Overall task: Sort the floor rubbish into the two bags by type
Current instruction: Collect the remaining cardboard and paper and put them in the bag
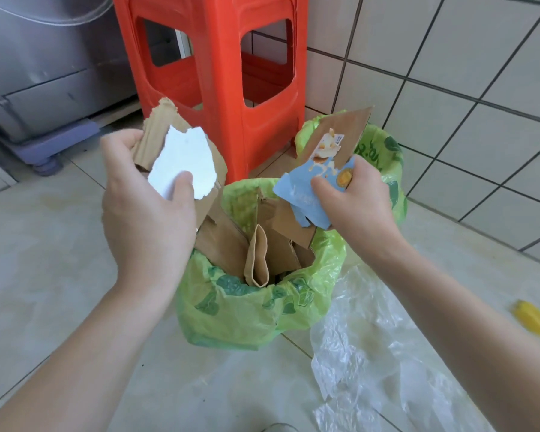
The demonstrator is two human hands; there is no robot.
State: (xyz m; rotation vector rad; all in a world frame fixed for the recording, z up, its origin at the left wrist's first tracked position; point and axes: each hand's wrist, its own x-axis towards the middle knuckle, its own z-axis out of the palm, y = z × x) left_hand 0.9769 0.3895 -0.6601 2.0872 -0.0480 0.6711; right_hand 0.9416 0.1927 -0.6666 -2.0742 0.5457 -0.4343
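Note:
My left hand [144, 201] grips a torn brown cardboard piece with a white face [184, 160], held above the near green bag [247, 310]. That bag stands open on the floor and holds several brown cardboard scraps [256, 257]. My right hand [356, 198] pinches a printed blue and brown cardboard piece [321, 163] over the bag's right rim. A second green bag [384, 151] stands behind it, by the tiled wall; its contents are hidden.
A red plastic stool [219, 76] stands just behind the bags. Crumpled clear plastic film [371, 347] lies on the floor at the right, and a yellow peel-like scrap [533, 319] beyond it. A grey appliance [38, 73] on feet fills the upper left.

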